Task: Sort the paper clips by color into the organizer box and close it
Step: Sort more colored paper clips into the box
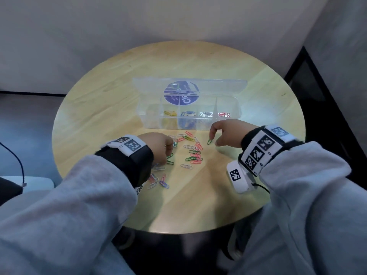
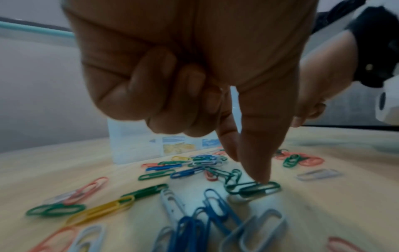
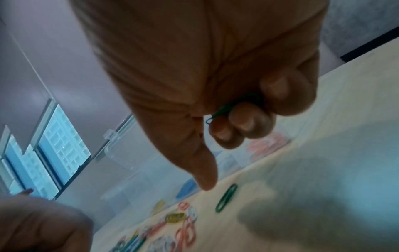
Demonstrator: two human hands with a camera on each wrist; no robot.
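- From the head view we see the organizer box (image 1: 190, 116) open at the far middle of the round table (image 1: 99, 108), with yellow, blue, pale and red clips already in separate compartments; the loose paper clips (image 1: 190, 151) lie just near of it, between our hands. Our right hand (image 1: 226, 132) hangs over a lone green clip (image 1: 209, 141), set a little right of the heap, its long axis tilted near-left to far-right. This hand is plainly the nearer one, so we judge the pick is its job
- In the left wrist view our left hand (image 2: 194, 68) has its outer fingers curled in and one straight fingertip (image 2: 259, 177) pressing a green clip in the pile (image 2: 254, 188); nothing is pinched
- In the right wrist view our right hand's curled fingers (image 3: 248, 122) already hold a bit of green wire (image 3: 235, 106) against the palm, while the thumb points down just left of the lone green clip, not touching it; the box lies beyond
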